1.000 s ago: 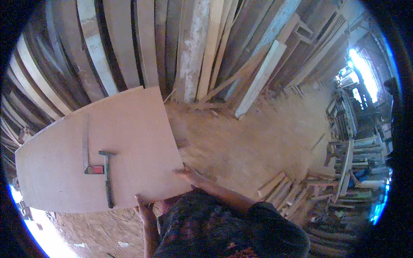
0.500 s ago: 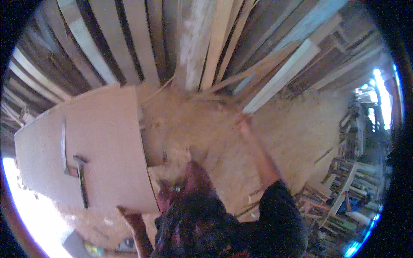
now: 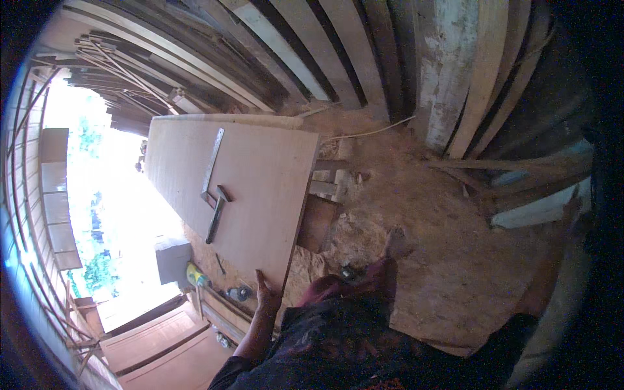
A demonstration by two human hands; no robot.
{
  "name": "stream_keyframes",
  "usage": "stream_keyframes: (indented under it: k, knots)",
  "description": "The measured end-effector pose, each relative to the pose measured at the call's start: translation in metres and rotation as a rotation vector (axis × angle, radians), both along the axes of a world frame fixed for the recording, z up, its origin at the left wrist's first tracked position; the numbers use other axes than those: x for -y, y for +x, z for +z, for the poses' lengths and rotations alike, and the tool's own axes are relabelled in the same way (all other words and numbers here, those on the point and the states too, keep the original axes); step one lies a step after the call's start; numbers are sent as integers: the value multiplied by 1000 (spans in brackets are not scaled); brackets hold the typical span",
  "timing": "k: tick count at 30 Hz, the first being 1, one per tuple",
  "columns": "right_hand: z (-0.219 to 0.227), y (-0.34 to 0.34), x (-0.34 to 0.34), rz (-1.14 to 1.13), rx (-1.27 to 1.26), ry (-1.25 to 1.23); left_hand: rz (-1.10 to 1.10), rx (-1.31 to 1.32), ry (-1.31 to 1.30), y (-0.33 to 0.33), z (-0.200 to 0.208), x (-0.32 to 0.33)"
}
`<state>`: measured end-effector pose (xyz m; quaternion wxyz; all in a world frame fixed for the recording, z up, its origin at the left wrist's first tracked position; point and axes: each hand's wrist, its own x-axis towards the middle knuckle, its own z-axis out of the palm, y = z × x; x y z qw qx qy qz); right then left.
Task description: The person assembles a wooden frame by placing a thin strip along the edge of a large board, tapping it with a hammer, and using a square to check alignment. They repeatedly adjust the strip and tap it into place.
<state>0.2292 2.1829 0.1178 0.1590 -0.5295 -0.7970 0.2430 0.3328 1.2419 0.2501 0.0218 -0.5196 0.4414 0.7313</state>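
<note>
A wide, flat wooden board (image 3: 260,188) lies left of centre. My left hand (image 3: 266,296) grips its near edge at the corner, one digit on top and the rest hidden below. A hammer (image 3: 218,214) rests on the board, its head close to a metal try square (image 3: 212,166). At the far right my right hand (image 3: 572,211) is dim, close to the rim of the picture. It is against or in front of a pale plank (image 3: 536,211); its fingers are too dark to read.
Tall timber planks (image 3: 448,71) lean along the far side. Sawdust covers the ground (image 3: 416,292), where my bare foot (image 3: 396,244) stands. A power tool (image 3: 239,294) and a yellow-green object (image 3: 195,274) lie left of my left arm. Reddish panels (image 3: 156,338) are at lower left.
The view has swung left, so the board, hammer and try square appear further right. My left hand now grips the board's edge; my right hand has shifted to the far right of the picture.
</note>
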Motion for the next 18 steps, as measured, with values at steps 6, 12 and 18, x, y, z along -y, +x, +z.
stream_keyframes:
  k: [6, 12, 18]
  knots:
    - [-22, -8, -26, 15, 18, 3, 123, 51, -73, 0, -4, 3]
    - [-29, -6, -46, 11, -7, 25, -296, 249, -549, -1, 7, -2]
    - [-22, 19, -57, -10, -87, 46, -253, 271, -553, -4, 13, -13]
